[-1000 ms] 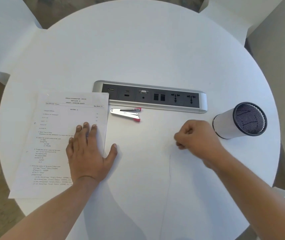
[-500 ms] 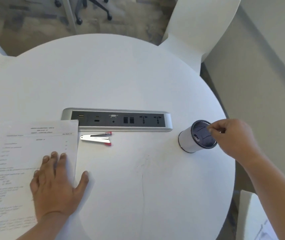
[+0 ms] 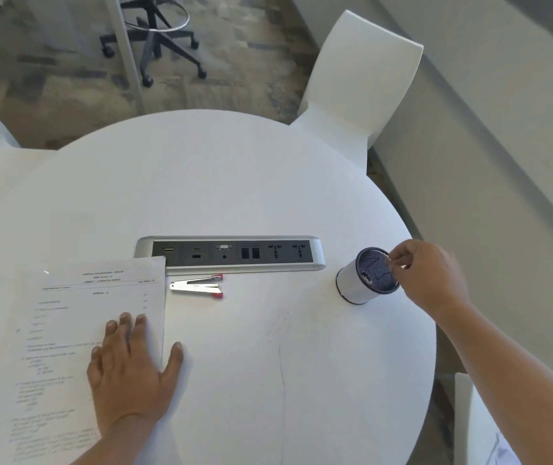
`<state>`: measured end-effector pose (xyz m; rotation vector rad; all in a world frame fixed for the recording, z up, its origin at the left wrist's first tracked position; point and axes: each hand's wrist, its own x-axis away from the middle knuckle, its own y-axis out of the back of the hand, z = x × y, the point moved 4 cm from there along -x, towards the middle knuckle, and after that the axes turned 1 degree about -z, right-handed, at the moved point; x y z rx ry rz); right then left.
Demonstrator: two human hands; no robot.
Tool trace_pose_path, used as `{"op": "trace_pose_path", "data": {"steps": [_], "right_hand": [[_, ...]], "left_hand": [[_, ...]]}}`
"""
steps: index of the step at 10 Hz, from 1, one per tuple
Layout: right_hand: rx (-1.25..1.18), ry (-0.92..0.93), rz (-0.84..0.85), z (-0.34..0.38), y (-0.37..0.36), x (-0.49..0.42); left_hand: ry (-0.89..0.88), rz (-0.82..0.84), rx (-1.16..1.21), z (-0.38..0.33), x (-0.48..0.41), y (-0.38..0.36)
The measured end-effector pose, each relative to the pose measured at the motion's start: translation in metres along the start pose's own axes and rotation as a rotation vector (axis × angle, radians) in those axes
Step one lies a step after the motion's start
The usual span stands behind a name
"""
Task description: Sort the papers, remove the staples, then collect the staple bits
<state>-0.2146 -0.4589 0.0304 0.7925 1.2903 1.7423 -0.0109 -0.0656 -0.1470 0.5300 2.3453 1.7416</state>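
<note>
A stack of printed papers point(image 3: 94, 303) lies at the left of the round white table point(image 3: 235, 179). My left hand point(image 3: 131, 367) rests flat on the stack's right edge, fingers spread and thumb on the table. A silver staple remover with red tips point(image 3: 198, 287) lies just right of the papers. A white cup with a dark mesh inside point(image 3: 355, 286) stands at the right. My right hand point(image 3: 429, 280) hovers at the cup's rim with thumb and fingertips pinched over the opening; the staple bit in the pinch is too small to make out.
A silver power and data strip point(image 3: 231, 253) is set into the table behind the staple remover. A white chair point(image 3: 359, 82) stands at the far right edge, a wheeled stool base point(image 3: 154, 45) beyond. The table's right edge runs close to the cup.
My right hand went from a pinch on the table's middle to the cup's rim at the right. The view tilted up and right. My left hand stayed on the papers.
</note>
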Motion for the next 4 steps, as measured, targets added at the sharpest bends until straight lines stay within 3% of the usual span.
{"op": "trace_pose_path", "data": {"steps": [1, 3, 4], "right_hand": [[0.05, -0.027, 0.064, 0.001, 0.004, 0.001], [-0.096, -0.061, -0.073, 0.02, 0.019, 0.03], [-0.121, -0.054, 0.04, 0.045, 0.005, 0.072]], "left_hand": [[0.013, 0.041, 0.011, -0.002, -0.001, 0.0], [0.018, 0.103, 0.087, -0.003, -0.002, 0.01], [0.025, 0.177, 0.155, -0.004, -0.003, 0.014]]}}
